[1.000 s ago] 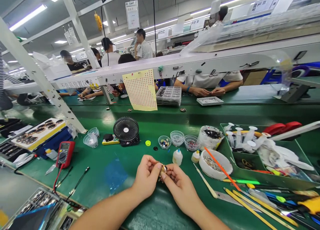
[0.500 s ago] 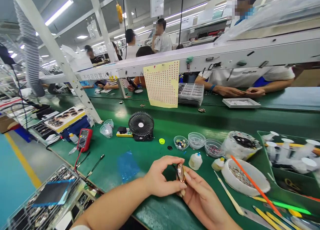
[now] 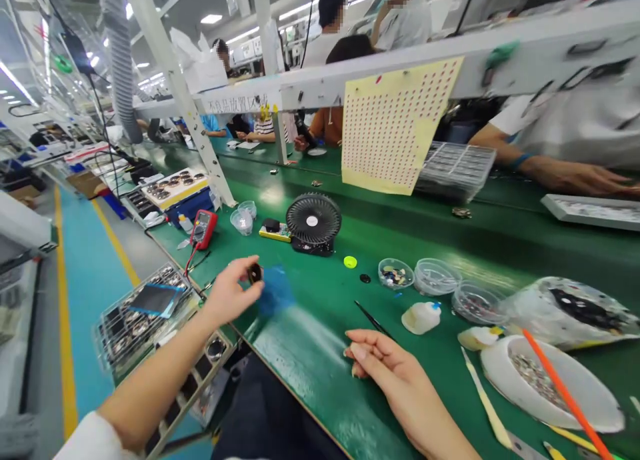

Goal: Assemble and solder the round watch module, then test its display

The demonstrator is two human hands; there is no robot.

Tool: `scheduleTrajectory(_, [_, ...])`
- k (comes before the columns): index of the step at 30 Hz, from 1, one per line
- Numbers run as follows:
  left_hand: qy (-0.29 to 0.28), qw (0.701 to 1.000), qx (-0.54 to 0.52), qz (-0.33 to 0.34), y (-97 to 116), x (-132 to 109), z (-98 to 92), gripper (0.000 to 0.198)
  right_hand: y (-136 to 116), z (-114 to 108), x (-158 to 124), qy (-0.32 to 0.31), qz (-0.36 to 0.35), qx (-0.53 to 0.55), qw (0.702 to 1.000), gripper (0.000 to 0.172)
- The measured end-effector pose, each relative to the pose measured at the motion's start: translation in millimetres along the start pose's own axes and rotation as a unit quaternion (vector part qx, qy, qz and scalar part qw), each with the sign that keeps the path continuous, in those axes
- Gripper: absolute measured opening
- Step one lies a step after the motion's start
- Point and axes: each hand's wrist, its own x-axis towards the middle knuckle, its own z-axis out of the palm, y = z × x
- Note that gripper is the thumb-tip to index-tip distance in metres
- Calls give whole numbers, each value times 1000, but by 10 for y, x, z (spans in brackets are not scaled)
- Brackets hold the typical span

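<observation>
Green desk (image 3: 305, 373) lies under both my hands. My left hand (image 3: 227, 293) is grasping a small dark round part (image 3: 255, 272) between thumb and fingertips, lifted at my 10 o'clock, just beside a blue film (image 3: 276, 292) on the desk. The part is too small for me to make out any detail. My right hand (image 3: 385, 373) is released, its fingers loosely curled and empty, at my 1 o'clock, with a thin black pick (image 3: 374, 319) lying just past them.

At 12 o'clock from the part stands a black fan (image 3: 313, 219), and a red multimeter (image 3: 203, 228) sits farther along the desk at 11 o'clock. Beyond my right hand, from 12 to 3 o'clock, I have a small bowl of mixed parts (image 3: 394, 273), a clear bowl (image 3: 434, 277), a white squeeze bottle (image 3: 421, 317), and a white dish of small parts (image 3: 545, 380) with an orange stick (image 3: 565, 393) across it. A metal rack of parts (image 3: 145, 313) sits at the desk's near edge at 9 o'clock. Across the desk at 2 o'clock, a co-worker's hand (image 3: 575, 179) rests beside a white tray (image 3: 593, 211).
</observation>
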Motion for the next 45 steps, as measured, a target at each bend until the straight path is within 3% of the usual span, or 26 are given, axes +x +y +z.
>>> scheduleTrajectory(4, [63,982,117,-136,-537,36,-495,68,25,70,20,-7,-11,-43,999,59])
scheduleTrajectory(7, [55,969,171,-172,-696,65,-643,66,42,104,20,-12,-24,-59,998,58])
scheduleTrajectory(13, [-20,959,246,-139,-591,209,-411,63,50,103,27,-6,-48,-83,995,60])
scheduleTrajectory(17, [-38,943,307,-124,-450,330,-265,63,16,79,28,-5,-53,-93,994,61])
scheduleTrajectory(27, [-60,925,354,-125,-414,331,-256,63,22,88,28,-11,-50,-99,994,64])
scheduleTrajectory(45, [-14,915,400,-46,-487,189,-157,58,119,50,46,-31,-47,-147,988,63])
